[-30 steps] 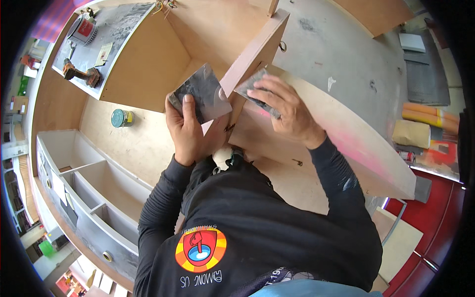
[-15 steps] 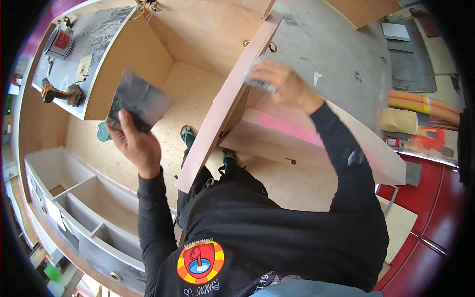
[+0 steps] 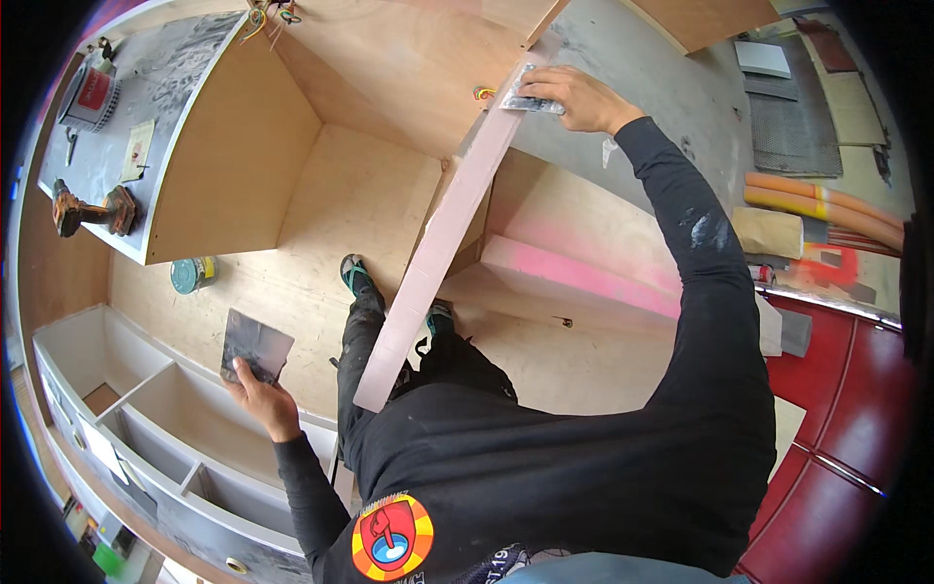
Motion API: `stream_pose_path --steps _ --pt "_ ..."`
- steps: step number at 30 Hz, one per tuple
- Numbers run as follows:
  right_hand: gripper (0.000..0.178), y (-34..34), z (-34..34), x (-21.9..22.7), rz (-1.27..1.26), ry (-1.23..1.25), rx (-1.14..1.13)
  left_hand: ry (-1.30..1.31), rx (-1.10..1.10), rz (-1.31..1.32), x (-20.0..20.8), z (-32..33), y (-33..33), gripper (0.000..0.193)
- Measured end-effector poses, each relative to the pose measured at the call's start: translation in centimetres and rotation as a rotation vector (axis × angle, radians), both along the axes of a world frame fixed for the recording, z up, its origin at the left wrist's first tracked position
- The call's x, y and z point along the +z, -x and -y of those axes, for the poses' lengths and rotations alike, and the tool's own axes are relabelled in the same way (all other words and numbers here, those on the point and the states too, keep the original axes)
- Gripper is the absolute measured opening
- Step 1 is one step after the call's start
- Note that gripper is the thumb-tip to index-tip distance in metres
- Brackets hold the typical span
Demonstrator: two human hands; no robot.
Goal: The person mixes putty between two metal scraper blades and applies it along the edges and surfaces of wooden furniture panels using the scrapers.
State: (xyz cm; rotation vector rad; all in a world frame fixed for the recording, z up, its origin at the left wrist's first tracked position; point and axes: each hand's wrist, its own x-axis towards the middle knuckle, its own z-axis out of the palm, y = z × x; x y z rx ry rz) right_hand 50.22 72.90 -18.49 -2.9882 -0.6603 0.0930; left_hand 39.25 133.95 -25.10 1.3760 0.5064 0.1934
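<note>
My left hand grips a thin, square, grey-smudged plate by its lower corner, thumb on top, held out over the low compartments. At the far end of a long panel edge coated in pale pink filler, my right hand is closed on a flat scraper smeared with whitish paste. The scraper lies against the pink edge; its exact shape is partly covered by my fingers.
On the left cabinet top stand a cordless drill and a paint can. A green-lidded tin rests on the plywood floor. Low grey compartments line the left. Loose wires poke out near the panel's far end.
My right hand has moved up and away to the far end of the pink edge with the scraper. My left hand has lowered with the plate, toward me.
</note>
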Motion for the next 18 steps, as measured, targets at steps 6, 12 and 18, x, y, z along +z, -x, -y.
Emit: stream_pose_path --steps 6,12,18 --pt "0.059 -0.5 -0.1 -0.3 -0.028 -0.009 0.024 -0.053 0.098 -0.130 -0.3 -1.7 0.8 0.032" --pt "0.059 -0.8 0.1 -0.9 -0.020 -0.011 0.042 -0.104 0.094 -0.149 -0.2 -1.7 1.1 0.034" --pt "0.061 0.6 0.8 -1.3 -0.015 -0.069 0.015 -0.120 0.081 -0.196 0.1 -2.5 1.3 0.033"
